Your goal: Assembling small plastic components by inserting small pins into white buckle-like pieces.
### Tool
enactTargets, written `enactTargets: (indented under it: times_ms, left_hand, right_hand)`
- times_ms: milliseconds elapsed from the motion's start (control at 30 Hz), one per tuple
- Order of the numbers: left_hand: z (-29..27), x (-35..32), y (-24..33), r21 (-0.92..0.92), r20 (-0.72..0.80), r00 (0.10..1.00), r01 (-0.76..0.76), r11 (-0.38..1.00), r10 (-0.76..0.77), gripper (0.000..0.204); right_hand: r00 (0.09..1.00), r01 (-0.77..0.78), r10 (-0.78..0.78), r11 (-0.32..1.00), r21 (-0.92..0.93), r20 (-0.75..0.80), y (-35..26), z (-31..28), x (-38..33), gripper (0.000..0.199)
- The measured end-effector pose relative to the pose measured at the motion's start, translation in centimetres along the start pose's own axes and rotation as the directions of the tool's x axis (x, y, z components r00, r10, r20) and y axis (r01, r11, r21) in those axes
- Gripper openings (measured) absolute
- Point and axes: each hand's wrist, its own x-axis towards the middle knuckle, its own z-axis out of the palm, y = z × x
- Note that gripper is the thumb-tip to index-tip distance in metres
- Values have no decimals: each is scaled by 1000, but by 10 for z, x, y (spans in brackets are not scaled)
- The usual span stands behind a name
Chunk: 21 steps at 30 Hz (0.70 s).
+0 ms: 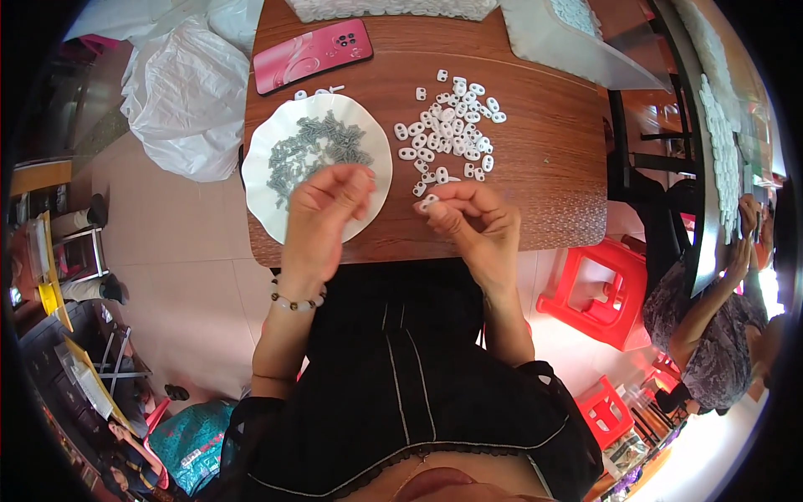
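My right hand pinches a small white two-holed plastic piece between thumb and fingertips, just over the table's near edge. Over the near right part of a white scalloped plate is my left hand. Its thumb and fingertips are pressed together; whatever lies between them is too small to make out. On the plate are many tiny grey spring-like pieces, partly hidden by that hand. Beyond my right hand spreads a loose pile of similar white two-holed pieces.
A pink phone lies on the wooden table behind the plate. White bins of small parts line the far edge. A white plastic bag is at the left, a red stool at the right. Another person works far right.
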Motion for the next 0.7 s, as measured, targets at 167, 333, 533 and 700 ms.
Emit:
enactTargets:
  times_ms: [167, 333, 533, 700]
  left_hand:
    - [26, -14, -8, -70, 174, 972, 174, 982, -160, 19]
    - [34, -17, -13, 78, 171, 980, 94, 992, -107, 17]
    - [39, -20, -13, 140, 177, 983, 29, 990, -54, 17]
    - [39, -20, -13, 187, 186, 982, 5, 982, -40, 19]
  right_hand:
    - [999, -44, 42, 993, 108, 24, -3, 7, -5, 12]
    - [997, -35, 44, 990, 135, -58, -6, 3, -12, 9]
    - [993, -17, 22, 999, 38, -119, -7, 3, -17, 8]
    - [990, -10, 10, 1000, 3, -138, -9, 3, -17, 7]
